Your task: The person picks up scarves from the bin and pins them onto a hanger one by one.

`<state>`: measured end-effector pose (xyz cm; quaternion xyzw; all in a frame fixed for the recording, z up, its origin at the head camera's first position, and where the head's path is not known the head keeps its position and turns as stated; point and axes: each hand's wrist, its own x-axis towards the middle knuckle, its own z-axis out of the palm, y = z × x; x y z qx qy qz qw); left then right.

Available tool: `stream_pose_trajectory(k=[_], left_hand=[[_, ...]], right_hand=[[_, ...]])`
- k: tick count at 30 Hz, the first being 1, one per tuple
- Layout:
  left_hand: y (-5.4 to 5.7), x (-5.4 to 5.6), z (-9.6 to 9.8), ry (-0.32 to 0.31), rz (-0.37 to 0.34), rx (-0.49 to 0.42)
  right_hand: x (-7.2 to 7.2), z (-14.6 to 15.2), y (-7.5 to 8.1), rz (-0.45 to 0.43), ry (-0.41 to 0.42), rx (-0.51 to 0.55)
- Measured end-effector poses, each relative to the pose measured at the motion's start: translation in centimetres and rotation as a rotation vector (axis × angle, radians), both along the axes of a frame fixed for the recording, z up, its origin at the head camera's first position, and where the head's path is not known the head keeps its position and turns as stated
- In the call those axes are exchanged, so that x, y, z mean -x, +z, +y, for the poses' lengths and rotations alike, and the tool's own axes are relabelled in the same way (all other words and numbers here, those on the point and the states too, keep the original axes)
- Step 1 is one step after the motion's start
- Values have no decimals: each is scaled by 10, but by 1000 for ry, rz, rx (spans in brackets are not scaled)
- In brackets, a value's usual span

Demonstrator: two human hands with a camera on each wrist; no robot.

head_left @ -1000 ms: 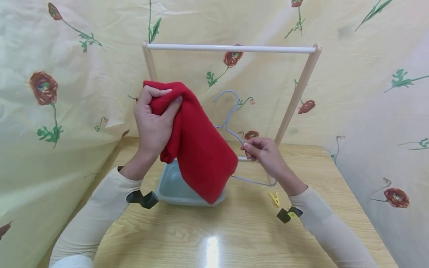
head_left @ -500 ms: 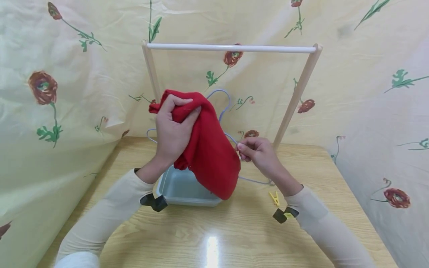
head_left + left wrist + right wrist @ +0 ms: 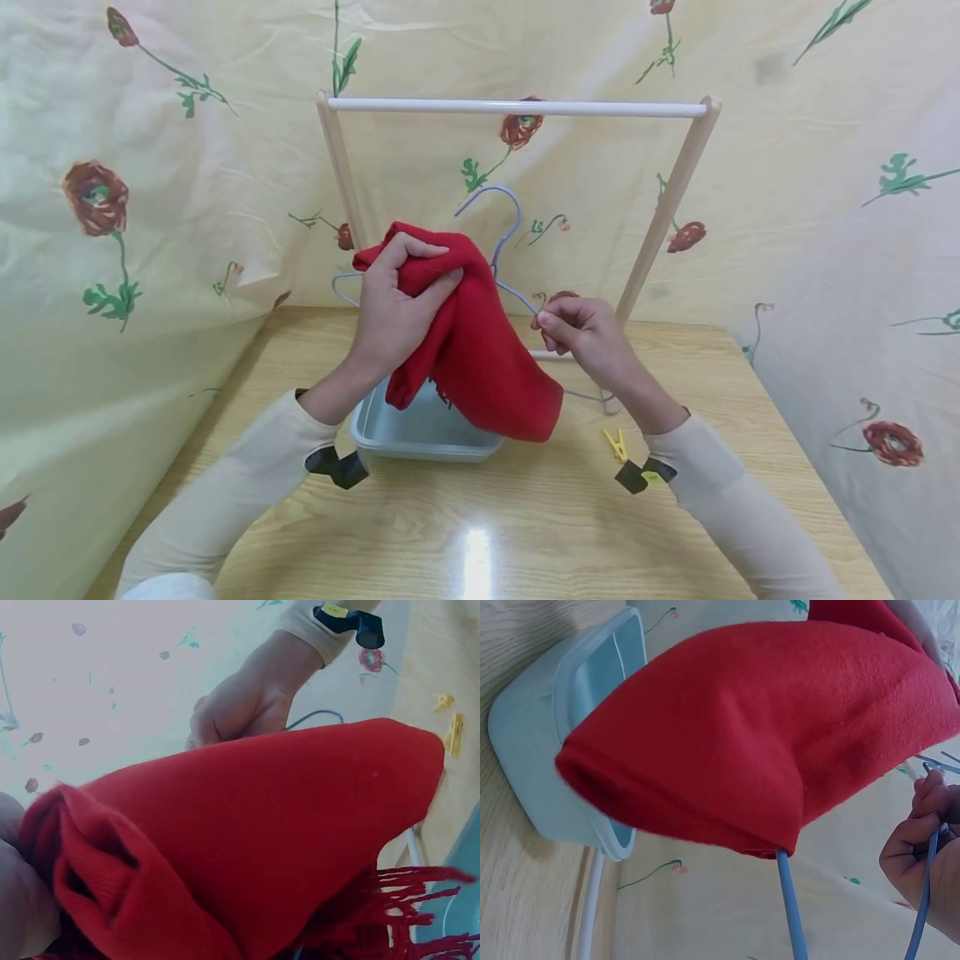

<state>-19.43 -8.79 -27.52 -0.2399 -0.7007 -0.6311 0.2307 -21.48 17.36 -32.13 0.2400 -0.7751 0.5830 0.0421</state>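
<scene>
My left hand [image 3: 393,308] grips a folded red scarf [image 3: 498,367] near its top, thumb and fingers pressed into the cloth. Dark red fringe [image 3: 424,889] trails from the scarf's lower side in the left wrist view. With thumb and fingertips, my right hand [image 3: 585,329] pinches the sloping shoulder of a blue wire hanger [image 3: 517,221]. The hanger stands upright with its hook at the top, and the scarf hides its middle. In the right wrist view the hanger's lower bar [image 3: 791,907] comes out from under the scarf's edge.
Behind the hands stands a rack with a white top rail [image 3: 517,107] and wooden posts [image 3: 667,212]. A grey-blue plastic basin [image 3: 427,452] sits below the scarf on the wooden table [image 3: 420,533]. A yellow clothespin [image 3: 617,444] lies near my right wrist; another clothespin [image 3: 444,701] shows in the left wrist view.
My left hand has carried the scarf right and down, across the hanger. The scarf's lower end has swung right. My right hand keeps its pinch on the hanger, moving only slightly.
</scene>
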Motion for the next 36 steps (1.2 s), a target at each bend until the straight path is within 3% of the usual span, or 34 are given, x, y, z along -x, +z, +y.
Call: stream_pose_trajectory(k=[3, 6, 19, 28, 36], left_hand=[[-1, -2, 0, -21, -38, 9], [-1, -2, 0, -37, -34, 6], [-11, 9, -1, -103, -84, -46], [-18, 16, -17, -81, -194, 81], [-19, 18, -32, -126, -252, 184]], right_hand=[[-1, -2, 2, 11, 5, 3], [-1, -3, 4, 10, 1, 18], [0, 6, 15, 29, -3, 67], [-1, 14, 25, 70, 19, 2], [0, 20, 32, 98, 34, -48]])
